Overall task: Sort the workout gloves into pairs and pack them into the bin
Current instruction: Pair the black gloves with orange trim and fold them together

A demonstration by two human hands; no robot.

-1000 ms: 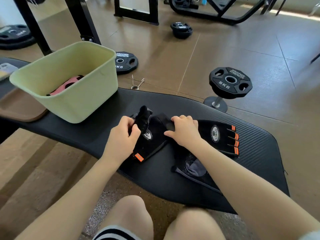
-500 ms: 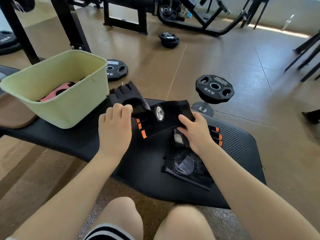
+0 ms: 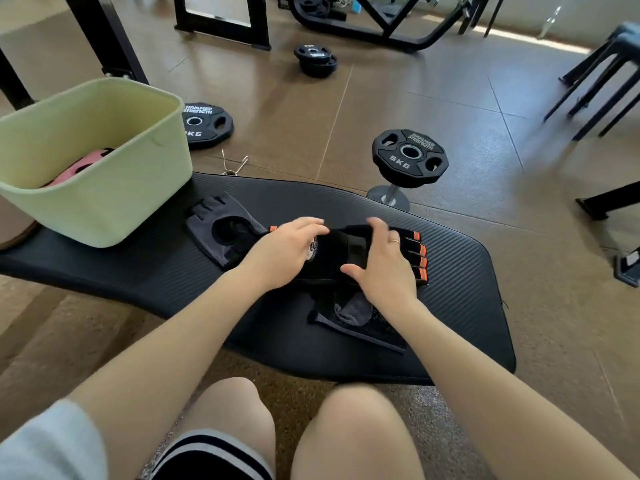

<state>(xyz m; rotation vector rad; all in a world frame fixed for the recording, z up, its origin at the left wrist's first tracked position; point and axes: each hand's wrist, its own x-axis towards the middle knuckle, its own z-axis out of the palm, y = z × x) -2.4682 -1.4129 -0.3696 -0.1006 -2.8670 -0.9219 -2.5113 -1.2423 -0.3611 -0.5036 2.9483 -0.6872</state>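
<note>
Two black gloves with orange fingertips point(image 3: 346, 252) lie stacked on the black mat point(image 3: 450, 323), orange tips showing at both ends. My left hand point(image 3: 287, 254) rests flat on the stack's left part, fingers nearly straight. My right hand point(image 3: 381, 271) is spread over the right part with relaxed fingers, gripping nothing. A grey and black glove point(image 3: 218, 226) lies on the mat to the left, beside the pale green bin point(image 3: 104, 209). A second grey and black glove point(image 3: 356, 323) lies crumpled under my right wrist. Pink gloves point(image 3: 81, 164) sit inside the bin.
A 5 kg weight plate on a short stand point(image 3: 410, 157) is just behind the mat. Another plate point(image 3: 206, 124) and a spring clip point(image 3: 235, 164) lie on the floor near the bin. Gym frames stand at the back, stool legs point(image 3: 595, 84) at the right.
The black and orange glove that both hands held up has come down onto its mate. The grey glove now lies on the mat to the left. Both hands have flattened out.
</note>
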